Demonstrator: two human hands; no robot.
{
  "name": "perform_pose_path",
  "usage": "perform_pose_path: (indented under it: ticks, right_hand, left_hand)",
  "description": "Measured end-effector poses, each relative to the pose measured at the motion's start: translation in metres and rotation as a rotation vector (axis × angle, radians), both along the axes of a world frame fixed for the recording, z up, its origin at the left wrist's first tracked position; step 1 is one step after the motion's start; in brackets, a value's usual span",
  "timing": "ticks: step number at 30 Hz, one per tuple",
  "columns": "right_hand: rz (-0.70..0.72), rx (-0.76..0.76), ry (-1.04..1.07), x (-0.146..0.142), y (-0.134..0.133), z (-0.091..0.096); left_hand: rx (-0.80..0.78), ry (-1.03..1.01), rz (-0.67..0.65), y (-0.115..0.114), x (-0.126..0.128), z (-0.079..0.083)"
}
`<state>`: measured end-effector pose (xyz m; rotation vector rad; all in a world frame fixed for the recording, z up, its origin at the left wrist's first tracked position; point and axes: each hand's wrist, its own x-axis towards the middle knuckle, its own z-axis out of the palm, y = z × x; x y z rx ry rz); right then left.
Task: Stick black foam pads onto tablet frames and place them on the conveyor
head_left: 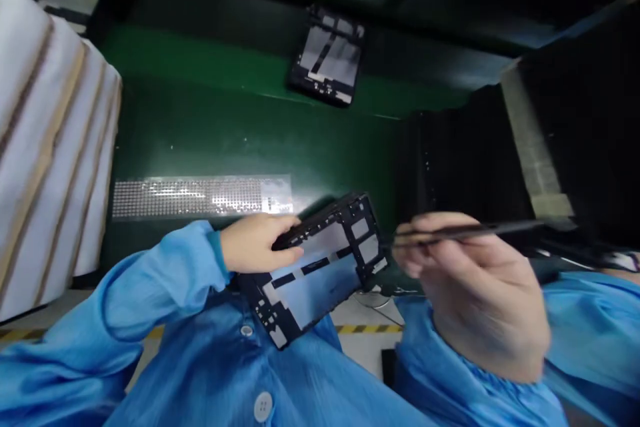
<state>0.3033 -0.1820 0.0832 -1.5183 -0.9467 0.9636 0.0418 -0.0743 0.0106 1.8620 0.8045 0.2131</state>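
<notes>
My left hand grips the upper left edge of a black rectangular frame panel with a shiny grey-blue inner surface, held tilted over my lap. My right hand is closed around black tweezers, whose thin tips point left towards the panel's right edge. The tweezer tips stand just apart from the panel. Both arms wear blue sleeves.
A second black frame panel lies further back on the green conveyor belt. A shiny perforated strip lies on the belt near my left hand. White stacked trays rise at the left. A dark box stands at the right.
</notes>
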Motion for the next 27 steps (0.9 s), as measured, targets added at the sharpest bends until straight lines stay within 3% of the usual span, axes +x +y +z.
perform_pose_path:
  ticks: [4, 7, 10, 14, 19, 23, 27]
  right_hand:
    - [0.317, 0.136, 0.023, -0.026, 0.057, -0.025]
    - [0.507, 0.141, -0.092, -0.044, 0.109, -0.056]
    - [0.637, 0.135, -0.186, -0.057, 0.143, -0.087]
    - [0.684, 0.1, -0.233, -0.06, 0.149, -0.102]
    - [0.651, 0.063, -0.243, -0.06, 0.143, -0.097]
    - [0.692, 0.038, -0.283, -0.06, 0.153, -0.095]
    - [0.664, 0.026, -0.097, -0.061, 0.144, -0.081]
  left_hand:
    - [0.295, 0.14, 0.081, 0.044, -0.021, 0.014]
    - [0.375, 0.21, 0.058, 0.076, -0.037, 0.004]
    - [0.378, 0.207, 0.002, 0.087, -0.046, -0.014]
    - [0.429, 0.166, -0.024, 0.082, -0.05, -0.028]
    - [0.436, 0.201, -0.019, 0.08, -0.05, -0.029]
    - [0.47, 0.238, -0.03, 0.079, -0.049, -0.026]
    - [0.512, 0.267, -0.042, 0.078, -0.048, -0.024]
